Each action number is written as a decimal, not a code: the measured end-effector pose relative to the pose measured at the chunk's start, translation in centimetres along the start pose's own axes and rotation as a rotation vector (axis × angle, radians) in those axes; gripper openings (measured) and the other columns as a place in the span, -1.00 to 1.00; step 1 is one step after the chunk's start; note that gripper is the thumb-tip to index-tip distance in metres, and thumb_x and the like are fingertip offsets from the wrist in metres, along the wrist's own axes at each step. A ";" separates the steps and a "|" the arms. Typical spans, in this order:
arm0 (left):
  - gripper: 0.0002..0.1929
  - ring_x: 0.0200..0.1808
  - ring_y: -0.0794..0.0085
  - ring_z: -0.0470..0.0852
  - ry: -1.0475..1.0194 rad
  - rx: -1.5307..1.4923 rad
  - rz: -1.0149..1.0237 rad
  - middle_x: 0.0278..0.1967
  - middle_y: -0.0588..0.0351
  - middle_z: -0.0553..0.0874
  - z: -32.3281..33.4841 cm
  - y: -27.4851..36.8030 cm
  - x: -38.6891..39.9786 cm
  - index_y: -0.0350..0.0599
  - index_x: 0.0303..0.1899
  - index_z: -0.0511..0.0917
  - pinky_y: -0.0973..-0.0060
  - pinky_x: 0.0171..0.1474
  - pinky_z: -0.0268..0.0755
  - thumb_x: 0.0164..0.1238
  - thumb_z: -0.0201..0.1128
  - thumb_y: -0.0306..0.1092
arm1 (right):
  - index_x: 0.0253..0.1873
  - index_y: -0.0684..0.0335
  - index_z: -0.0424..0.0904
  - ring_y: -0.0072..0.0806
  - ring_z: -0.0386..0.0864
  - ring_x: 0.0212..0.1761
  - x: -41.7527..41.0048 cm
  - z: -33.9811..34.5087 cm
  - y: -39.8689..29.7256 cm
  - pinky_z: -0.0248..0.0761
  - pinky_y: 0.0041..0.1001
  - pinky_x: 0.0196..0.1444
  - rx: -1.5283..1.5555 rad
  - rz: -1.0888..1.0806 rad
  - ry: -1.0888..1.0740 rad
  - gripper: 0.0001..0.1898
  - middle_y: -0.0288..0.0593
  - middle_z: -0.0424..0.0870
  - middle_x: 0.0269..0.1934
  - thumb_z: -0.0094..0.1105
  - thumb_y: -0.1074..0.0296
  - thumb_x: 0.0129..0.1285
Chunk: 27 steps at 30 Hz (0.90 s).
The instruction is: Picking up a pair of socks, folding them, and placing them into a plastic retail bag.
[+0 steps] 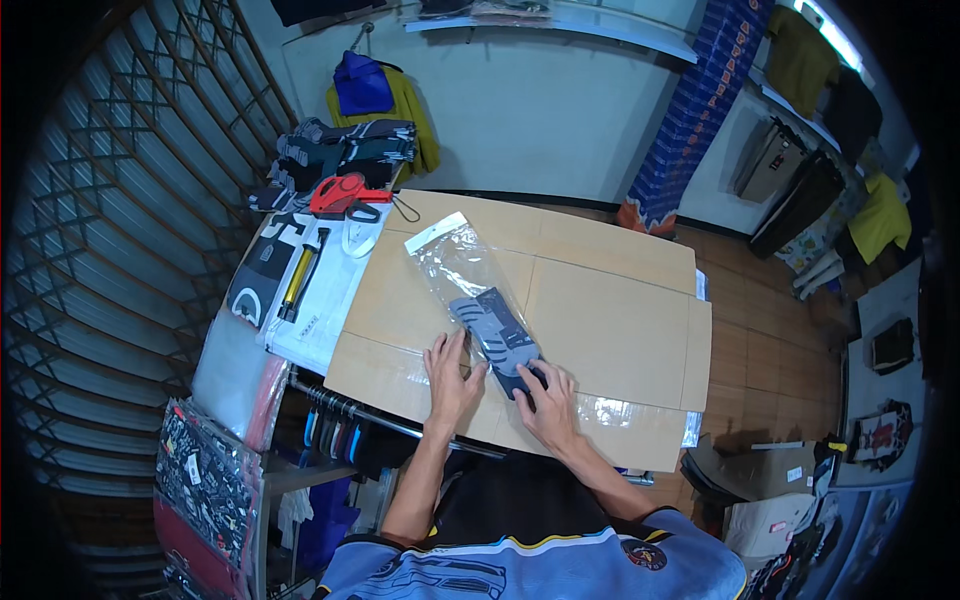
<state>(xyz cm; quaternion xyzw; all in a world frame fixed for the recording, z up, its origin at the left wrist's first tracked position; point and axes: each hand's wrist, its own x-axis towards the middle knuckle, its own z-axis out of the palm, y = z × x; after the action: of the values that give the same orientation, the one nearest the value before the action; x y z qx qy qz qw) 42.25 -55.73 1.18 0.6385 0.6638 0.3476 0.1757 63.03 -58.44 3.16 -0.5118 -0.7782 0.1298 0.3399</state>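
Note:
A pair of grey and dark socks (496, 334) lies slantwise in a clear plastic bag (459, 255) with a white header strip. The bag rests on a flat sheet of brown cardboard (615, 322) in front of me. My right hand (551, 401) has its fingers and thumb around the dark lower end of the socks. To the left, my left hand (451, 382) lies beside the bag with its fingers apart. Its thumb is by the bag's left edge, and I see nothing held in it.
Left of the cardboard are a yellow and black hand pump (301, 276), a red tape dispenser (346, 195) and a stack of folded socks (341, 150). Plastic packaging (236, 367) hangs over the table's left end. A metal rail with hangers (337, 420) runs below the near edge.

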 end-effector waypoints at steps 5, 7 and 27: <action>-0.22 0.55 -0.15 0.30 -0.012 -0.007 0.018 0.41 -0.13 0.56 0.1 -0.4 0.3 -0.23 0.46 0.43 -0.25 0.60 -0.11 0.20 0.54 -0.26 | 0.41 0.14 0.56 -0.01 0.52 0.31 0.6 0.7 -0.6 0.34 -0.04 0.23 -0.028 -0.007 -0.036 -0.44 0.02 0.56 0.30 0.40 0.37 0.30; -0.22 0.55 -0.15 0.30 -0.011 -0.008 0.018 0.41 -0.13 0.56 0.1 -0.6 0.3 -0.23 0.46 0.44 -0.25 0.60 -0.12 0.20 0.54 -0.25 | 0.41 0.14 0.56 -0.01 0.51 0.32 1.5 1.6 -0.9 0.34 -0.06 0.27 -0.031 0.000 -0.030 -0.44 0.03 0.56 0.30 0.40 0.37 0.30; -0.23 0.54 -0.15 0.32 -0.014 -0.019 0.008 0.39 -0.15 0.57 -0.1 0.0 0.3 -0.20 0.45 0.46 -0.22 0.59 -0.11 0.20 0.55 -0.25 | 0.48 0.36 0.42 0.13 0.30 0.61 7.0 6.3 1.9 0.15 0.05 0.63 -0.218 -0.159 -0.355 -0.43 0.26 0.31 0.57 0.11 0.48 0.37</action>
<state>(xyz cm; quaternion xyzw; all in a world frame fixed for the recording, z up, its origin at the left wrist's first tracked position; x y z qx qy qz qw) 42.09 -55.50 1.31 0.6418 0.6568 0.3500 0.1849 58.46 -50.47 0.29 -0.4514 -0.8733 0.1060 0.1493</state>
